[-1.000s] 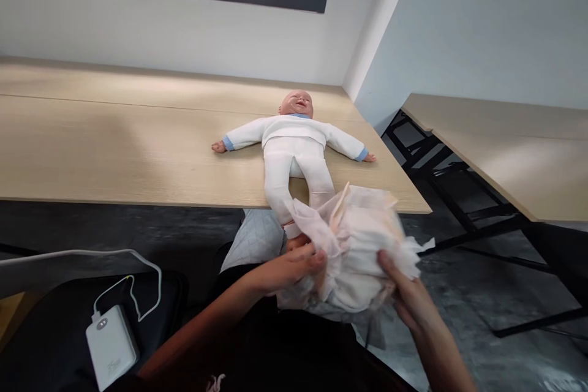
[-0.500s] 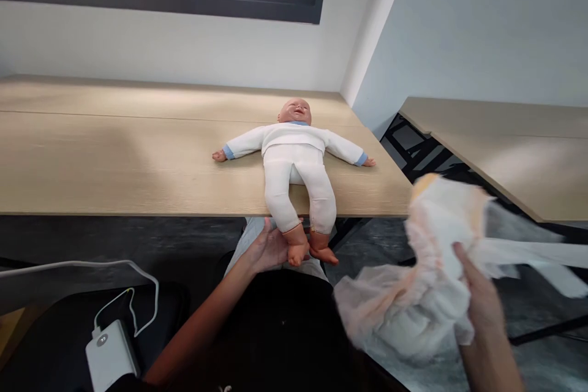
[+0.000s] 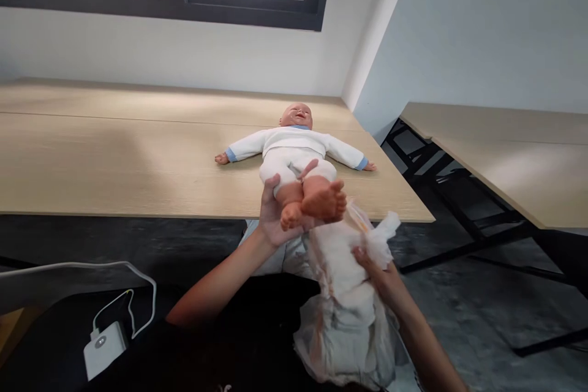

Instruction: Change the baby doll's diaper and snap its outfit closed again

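**Q:** Where does the doll [image 3: 294, 147] lie?
**A:** On its back near the right end of the table [image 3: 114, 165], head toward the wall, arms spread flat, legs raised over the near edge.

**Q:** What raises them?
**A:** The left hand [image 3: 274, 220], closed round both ankles with the feet [image 3: 321, 201] together. Held so, the seat appears tipped off the tabletop.

**Q:** And the diaper [image 3: 342, 269]?
**A:** Just below the feet at the table edge, hanging crumpled toward the lap. The right hand [image 3: 379, 266] clutches its upper part, fingers pressed into the padding.

**Q:** Open room?
**A:** Tabletop stretches wide to the left. On the right the corner lies just past the doll's arm, and open floor parts it from the second table [image 3: 505, 153]. The power bank [image 3: 103, 346] sits well apart.
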{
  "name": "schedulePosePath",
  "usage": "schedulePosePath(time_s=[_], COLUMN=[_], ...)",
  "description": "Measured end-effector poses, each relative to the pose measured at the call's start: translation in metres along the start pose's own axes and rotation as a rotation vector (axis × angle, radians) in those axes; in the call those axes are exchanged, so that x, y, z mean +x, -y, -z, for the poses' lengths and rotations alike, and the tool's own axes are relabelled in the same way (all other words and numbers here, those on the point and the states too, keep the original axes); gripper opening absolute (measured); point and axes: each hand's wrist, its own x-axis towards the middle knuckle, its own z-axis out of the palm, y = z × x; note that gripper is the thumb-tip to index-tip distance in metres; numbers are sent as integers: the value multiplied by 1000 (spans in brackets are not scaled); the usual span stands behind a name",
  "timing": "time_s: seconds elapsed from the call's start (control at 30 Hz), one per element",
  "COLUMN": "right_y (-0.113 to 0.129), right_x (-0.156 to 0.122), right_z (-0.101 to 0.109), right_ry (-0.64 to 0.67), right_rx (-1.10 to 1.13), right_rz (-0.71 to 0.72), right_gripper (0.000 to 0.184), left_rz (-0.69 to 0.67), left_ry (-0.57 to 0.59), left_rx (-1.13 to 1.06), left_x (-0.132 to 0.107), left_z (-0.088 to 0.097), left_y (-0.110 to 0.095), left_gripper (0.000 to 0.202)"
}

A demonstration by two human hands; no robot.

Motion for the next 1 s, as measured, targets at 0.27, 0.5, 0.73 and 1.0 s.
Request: schedulePosePath(time_s=[0.27,0.5,0.73,1.0], right_y=[49,78,73,71], right_x=[48,103,122,119], right_z=[-57,-85,-101,-95], right_ry=[198,203,-113,-595], right_rx=[-60,-186,-886,-946], right_rz=[288,342,497,760], right_gripper=[62,71,51,85], left_rz=[-39,-55,8,-3], left_ry=[124,190,118,99], left_rx=[102,71,36,37], left_x=[41,59,58,56], left_z=[-62,-75,-48,-48], left_y=[-56,-73,-61,-67], left_gripper=[73,62,69,67])
